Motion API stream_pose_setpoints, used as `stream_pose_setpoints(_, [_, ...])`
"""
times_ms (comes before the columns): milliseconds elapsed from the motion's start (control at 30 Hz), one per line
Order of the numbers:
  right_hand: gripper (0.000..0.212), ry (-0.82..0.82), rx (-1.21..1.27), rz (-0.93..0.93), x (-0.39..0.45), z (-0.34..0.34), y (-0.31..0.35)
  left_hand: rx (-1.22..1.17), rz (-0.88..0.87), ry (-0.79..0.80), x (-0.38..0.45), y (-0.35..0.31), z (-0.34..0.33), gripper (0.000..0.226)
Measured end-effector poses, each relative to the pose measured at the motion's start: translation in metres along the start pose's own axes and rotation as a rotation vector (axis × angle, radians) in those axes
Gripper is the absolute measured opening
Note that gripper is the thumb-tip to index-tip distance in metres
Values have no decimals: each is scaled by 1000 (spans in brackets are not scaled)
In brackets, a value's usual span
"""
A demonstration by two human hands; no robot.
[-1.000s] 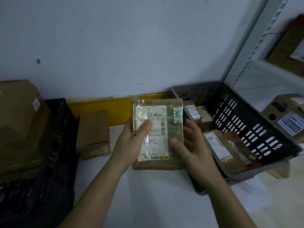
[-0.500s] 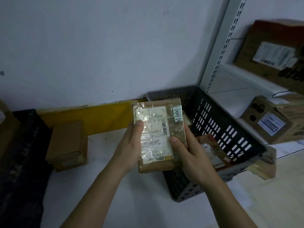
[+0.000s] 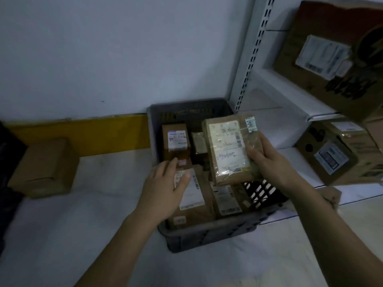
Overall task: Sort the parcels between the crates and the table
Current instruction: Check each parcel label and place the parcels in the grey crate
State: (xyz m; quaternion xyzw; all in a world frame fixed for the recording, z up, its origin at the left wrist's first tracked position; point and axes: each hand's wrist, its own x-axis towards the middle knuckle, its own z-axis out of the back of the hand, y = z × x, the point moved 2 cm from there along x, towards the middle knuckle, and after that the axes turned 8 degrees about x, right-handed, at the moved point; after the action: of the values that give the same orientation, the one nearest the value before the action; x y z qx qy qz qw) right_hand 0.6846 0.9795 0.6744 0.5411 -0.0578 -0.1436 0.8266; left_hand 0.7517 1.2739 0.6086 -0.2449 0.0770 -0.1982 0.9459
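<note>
A flat brown parcel (image 3: 226,148) wrapped in clear plastic, with a white label, hangs above the grey crate (image 3: 207,233). My right hand (image 3: 267,158) grips its right edge. My left hand (image 3: 163,189) is off that parcel and lies with relaxed fingers on a labelled brown parcel (image 3: 194,195) inside the crate, thumb across its label. Several other brown parcels fill the crate, among them an upright one with a white label (image 3: 176,139).
A plain brown box (image 3: 45,166) sits on the white table (image 3: 83,235) at the left. A yellow strip (image 3: 78,135) runs along the wall. White shelving (image 3: 275,112) at the right holds cardboard boxes (image 3: 339,152). A dark crate edge (image 3: 8,183) shows at far left.
My left hand let go of the plastic-wrapped parcel and dropped onto a parcel in the crate. My right hand carried the wrapped parcel to the right, over the crate. The view turned right.
</note>
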Motion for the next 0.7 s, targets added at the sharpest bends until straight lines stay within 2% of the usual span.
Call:
stream_pose_setpoints(133, [73, 150, -198, -137, 23, -2, -52, 263, 15, 34, 4, 0, -24, 88])
stream_pose_setpoints(267, [77, 333, -207, -252, 37, -16, -92, 440, 22, 42, 7, -2, -30, 85])
stream_pose_setpoints(367, [96, 434, -263, -285, 60, -12, -141, 501, 8, 38, 9, -2, -32, 81])
stream_pose_setpoints(533, [100, 631, -538, -260, 46, -4, -100, 508, 11, 36, 8, -1, -34, 83])
stream_pose_setpoints(633, [103, 733, -608, -298, 44, -7, -95, 505, 0, 38, 9, -1, -33, 81])
stream_pose_setpoints(700, [112, 762, -620, -330, 44, -15, -95, 501, -6, 38, 8, 2, -33, 79])
